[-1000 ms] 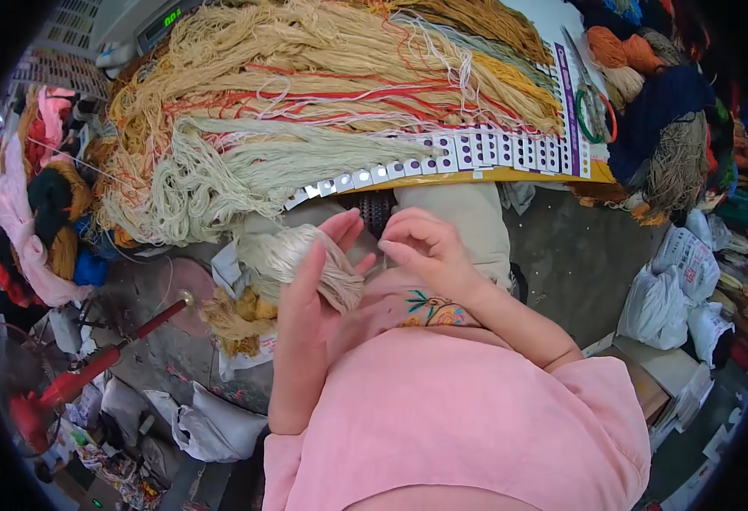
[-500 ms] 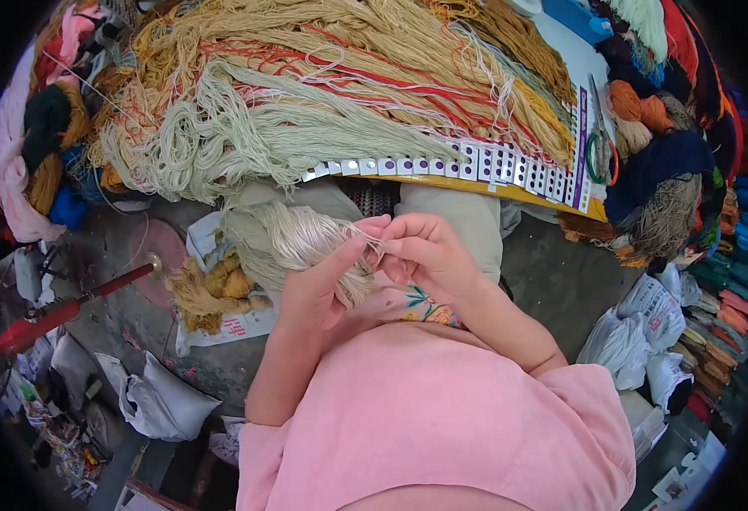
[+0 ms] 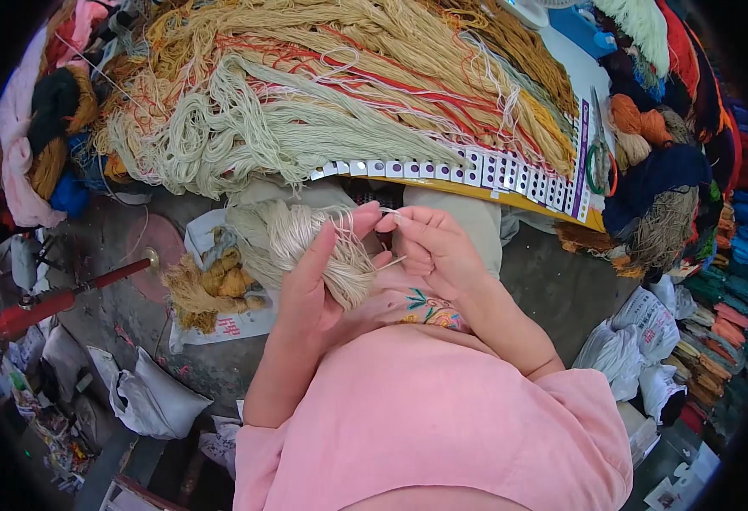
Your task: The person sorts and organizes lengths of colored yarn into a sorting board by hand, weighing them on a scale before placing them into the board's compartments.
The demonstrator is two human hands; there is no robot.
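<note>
A cream, silky hank of thread (image 3: 293,238) lies across my lap, with its looped end in my left hand (image 3: 312,285). The thumb and fingers of that hand are wrapped round the loops. To its right, my right hand (image 3: 435,251) pinches a thin strand drawn from the hank, its fingers curled. The strand runs across the small gap between the two hands, and a short end pokes out below the right fingers. Pale green skeins (image 3: 220,128) spread over the table just beyond my hands.
Tan, red and yellow threads (image 3: 374,51) cover the table. Punched cards (image 3: 442,169) line its front edge, with scissors (image 3: 598,157) at the right. A red metal bar (image 3: 76,298) and ochre yarn (image 3: 212,289) are at left. Plastic bags (image 3: 638,332) sit at right.
My right hand has moved slightly away from my left, drawing the strand out between them. The fingers of my left hand have spread a little, and the loops look looser.
</note>
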